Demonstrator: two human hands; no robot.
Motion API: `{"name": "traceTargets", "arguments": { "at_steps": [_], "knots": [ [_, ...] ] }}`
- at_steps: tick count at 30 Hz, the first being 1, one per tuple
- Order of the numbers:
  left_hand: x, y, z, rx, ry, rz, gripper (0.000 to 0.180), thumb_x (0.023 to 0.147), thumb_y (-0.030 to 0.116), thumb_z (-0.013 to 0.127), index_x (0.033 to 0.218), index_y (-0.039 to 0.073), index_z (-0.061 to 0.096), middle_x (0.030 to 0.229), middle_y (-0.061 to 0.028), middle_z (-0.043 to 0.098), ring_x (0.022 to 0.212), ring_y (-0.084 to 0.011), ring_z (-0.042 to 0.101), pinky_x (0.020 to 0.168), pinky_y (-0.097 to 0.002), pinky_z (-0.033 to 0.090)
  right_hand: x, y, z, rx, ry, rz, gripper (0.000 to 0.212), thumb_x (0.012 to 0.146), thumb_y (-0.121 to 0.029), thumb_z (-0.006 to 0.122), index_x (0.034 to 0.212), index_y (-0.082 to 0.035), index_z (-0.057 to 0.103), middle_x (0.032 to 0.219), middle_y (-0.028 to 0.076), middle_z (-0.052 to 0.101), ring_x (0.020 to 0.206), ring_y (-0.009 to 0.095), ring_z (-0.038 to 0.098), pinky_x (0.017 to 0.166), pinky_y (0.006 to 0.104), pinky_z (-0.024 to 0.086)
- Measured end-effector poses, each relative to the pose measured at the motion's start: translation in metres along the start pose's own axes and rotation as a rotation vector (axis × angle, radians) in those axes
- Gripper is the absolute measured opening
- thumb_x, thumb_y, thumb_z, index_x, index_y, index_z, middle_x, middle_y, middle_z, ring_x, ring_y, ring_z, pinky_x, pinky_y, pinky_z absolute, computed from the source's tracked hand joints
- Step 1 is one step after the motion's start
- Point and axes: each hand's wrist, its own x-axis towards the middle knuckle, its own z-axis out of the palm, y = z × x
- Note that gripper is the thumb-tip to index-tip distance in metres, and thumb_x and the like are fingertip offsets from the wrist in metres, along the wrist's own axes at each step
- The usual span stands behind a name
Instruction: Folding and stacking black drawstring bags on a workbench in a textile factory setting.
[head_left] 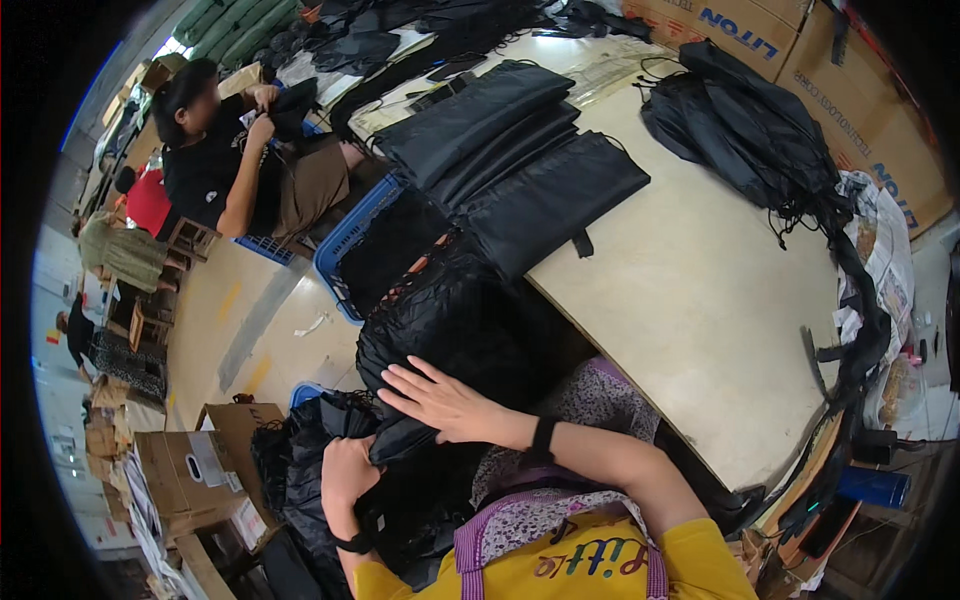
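Observation:
A large heap of thin, shiny black fabric bulges up in front of me, beside the table's left edge. My right hand lies flat on its near side, fingers stretched and spread. Closer to me and to the left, my left hand is closed round a fold of black fabric; its fingertips are partly hidden. More dark fabric with cords spills beside that hand. Just beyond the heap, flat folded black fabric pieces are stacked on the table corner, one piece lying nearest.
The pale table fills the right side. A pile of black corded bags lies at its far right, near cardboard boxes. A blue crate stands past the heap. A co-worker sits far left; an opened carton stands near left.

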Motion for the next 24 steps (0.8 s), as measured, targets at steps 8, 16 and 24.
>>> {"name": "traceTargets", "arguments": {
  "at_steps": [8,16,24],
  "knots": [
    [-0.005,-0.002,-0.029,0.217,-0.012,0.203,0.025,0.058,0.006,0.065,0.081,0.011,0.071,0.062,-0.0131,0.061,0.063,-0.0306,0.061,0.065,-0.0369,0.043,0.032,0.012,0.042,0.369,-0.278,0.184,0.062,0.067,-0.012,0.073,0.125,-0.004,0.053,0.089,0.017,0.068,0.086,0.034,0.064,0.082,0.0436,0.047],
    [-0.038,0.007,-0.085,0.338,-0.076,0.136,0.04,0.059,0.005,0.066,0.097,0.013,0.074,0.067,-0.0098,0.065,0.068,-0.0271,0.063,0.071,-0.0369,0.043,0.05,-0.015,0.031,0.477,0.004,0.016,0.056,0.068,-0.013,0.075,0.122,-0.007,0.058,0.091,0.017,0.068,0.09,0.036,0.065,0.082,0.0452,0.049],
    [-0.089,0.037,-0.167,0.404,0.178,-0.019,0.046,0.051,-0.001,0.061,0.096,0.008,0.069,0.07,-0.011,0.06,0.072,-0.0302,0.06,0.079,-0.039,0.041,0.081,-0.059,-0.04,0.272,0.427,-0.179,0.024,0.068,-0.005,0.062,0.092,-0.003,0.058,0.072,0.011,0.06,0.07,0.028,0.062,0.068,0.036,0.048]
  ]
}}
